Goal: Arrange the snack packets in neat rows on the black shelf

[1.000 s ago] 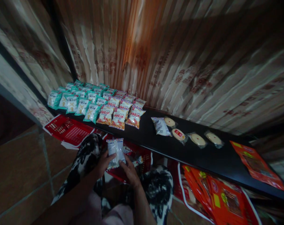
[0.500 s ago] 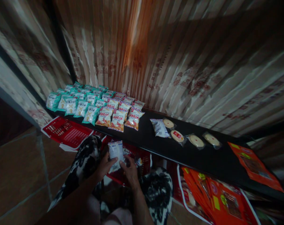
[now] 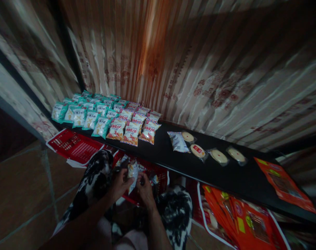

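Note:
My left hand [image 3: 120,185] and my right hand [image 3: 145,189] are both closed on a small white snack packet [image 3: 133,172], held edge-on above a red basket [image 3: 161,175] between my knees. On the black shelf [image 3: 225,177] in front lie rows of teal packets [image 3: 81,113] and orange-white packets [image 3: 133,126]. Further right on the shelf are a single white packet [image 3: 177,141] and several round wrapped cakes [image 3: 219,156].
A second red basket [image 3: 74,147] lies on the tiled floor at the left. Orange flat packages [image 3: 241,218] fill a tray at the lower right, and one orange package [image 3: 283,184] lies on the shelf's right end. A striped curtain [image 3: 173,59] hangs behind.
The packet has come down and turned from flat-on to edge-on between my hands. Both hands sank slightly toward the red basket.

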### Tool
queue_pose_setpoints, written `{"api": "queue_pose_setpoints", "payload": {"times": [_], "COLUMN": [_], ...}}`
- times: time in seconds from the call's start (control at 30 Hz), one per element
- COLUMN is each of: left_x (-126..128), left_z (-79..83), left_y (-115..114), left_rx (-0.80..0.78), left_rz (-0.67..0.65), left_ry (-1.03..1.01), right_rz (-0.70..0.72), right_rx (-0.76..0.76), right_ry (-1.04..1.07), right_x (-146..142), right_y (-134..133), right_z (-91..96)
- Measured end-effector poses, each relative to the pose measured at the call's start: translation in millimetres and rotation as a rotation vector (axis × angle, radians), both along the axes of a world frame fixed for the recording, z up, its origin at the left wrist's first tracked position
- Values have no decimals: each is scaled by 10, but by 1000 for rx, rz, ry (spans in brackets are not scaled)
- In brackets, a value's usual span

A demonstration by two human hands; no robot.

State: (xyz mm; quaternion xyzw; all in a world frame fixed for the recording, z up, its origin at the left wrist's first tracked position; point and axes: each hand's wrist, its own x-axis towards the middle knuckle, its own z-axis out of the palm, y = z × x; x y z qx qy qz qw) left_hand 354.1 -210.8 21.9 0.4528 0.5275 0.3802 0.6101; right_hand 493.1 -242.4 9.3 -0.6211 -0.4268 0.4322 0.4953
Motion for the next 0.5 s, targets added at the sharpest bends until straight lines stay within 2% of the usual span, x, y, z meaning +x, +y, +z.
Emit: {"api": "queue_pose_setpoints", "payload": {"times": [0.13,0.33,0.5], "left_x": [8,-31,-25], "left_z": [45,12,39], "left_y": [-10,-11,-44], "left_rx": [41,122,188], "left_rz": [12,-11,13], "left_ry": [27,103,194], "right_rz": [18,37,-26], "right_rx": [-10,-19,-141], "right_ry": [73,250,229], "right_x": [-3,5,6], "right_y": [4,-20,-37], "right_z": [7,3,72]}}
